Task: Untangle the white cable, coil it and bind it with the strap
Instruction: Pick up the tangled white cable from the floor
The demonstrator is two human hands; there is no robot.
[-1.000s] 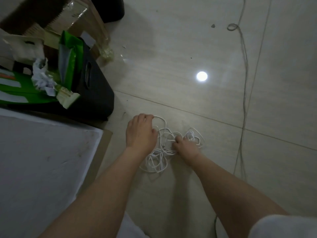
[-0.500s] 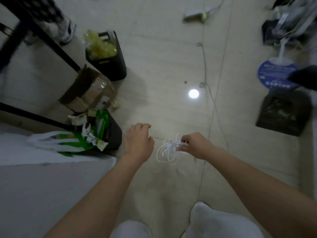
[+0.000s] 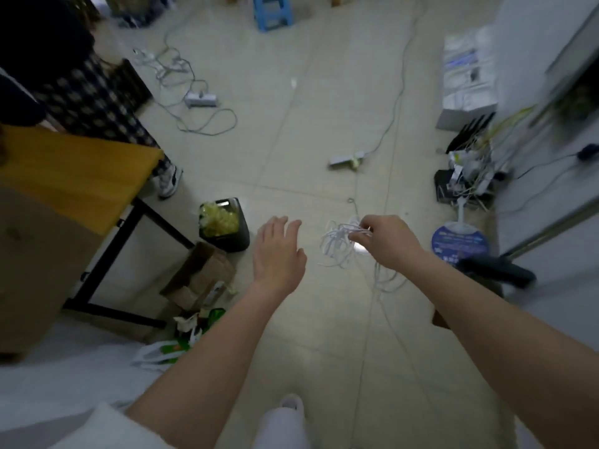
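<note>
The view takes in far more of the room than half a second ago: the pale tiled floor (image 3: 324, 140) now stretches away to a blue stool (image 3: 272, 11) at the far end, where before only the patch around the bins showed. A wooden table (image 3: 74, 170) on black legs has come into sight at the left, with another person's patterned clothing and a shoe (image 3: 168, 181) behind it. The black bin (image 3: 227, 225) of yellowish waste, earlier near the top of the picture, now sits just left of the hands, a cardboard box (image 3: 201, 277) in front of it. Power strips (image 3: 200, 99) and grey leads trail over the tiles, and a round blue fan base (image 3: 460, 243) stands at the right.

The right hand (image 3: 389, 241) has risen and pinches the white cable (image 3: 337, 246) between curled fingers and thumb; the tangled bundle hangs in the air left of that hand, with a loop trailing below the wrist. The left hand (image 3: 278, 251) hovers beside it, fingers relaxed and spread, holding nothing, apart from the cable.
</note>
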